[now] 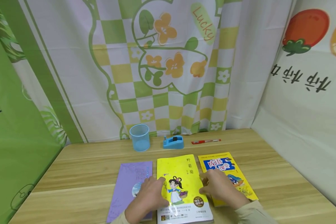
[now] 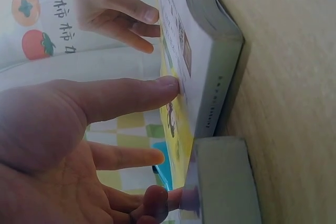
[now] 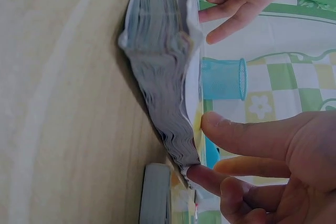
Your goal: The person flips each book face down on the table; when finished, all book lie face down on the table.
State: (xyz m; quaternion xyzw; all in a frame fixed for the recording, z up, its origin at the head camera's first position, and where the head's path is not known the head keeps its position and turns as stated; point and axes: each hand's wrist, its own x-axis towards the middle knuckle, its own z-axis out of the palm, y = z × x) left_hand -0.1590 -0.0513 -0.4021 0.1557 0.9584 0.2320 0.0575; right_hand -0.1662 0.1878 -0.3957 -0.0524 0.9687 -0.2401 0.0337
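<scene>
A thick yellow book [image 1: 182, 183] with a cartoon girl on its cover lies flat and closed on the table. My left hand [image 1: 151, 193] is at its left side; in the left wrist view the thumb [image 2: 142, 95] touches the cover, and another fingertip is by the purple book [image 1: 128, 183]. On the opposite side is my right hand [image 1: 219, 188], its thumb [image 3: 231, 135] at the cover's edge and a fingertip against the page edges. Under and beyond the right hand lies a second yellow book [image 1: 240, 180] with a blue title panel.
Along the back of the wooden table [image 1: 81, 174] stand a blue mesh pen cup [image 1: 140, 140] and a blue tape dispenser [image 1: 173, 142]. A red pen [image 1: 205, 141] lies to their right. Printed curtains [image 1: 170, 68] hang behind the table and at both sides.
</scene>
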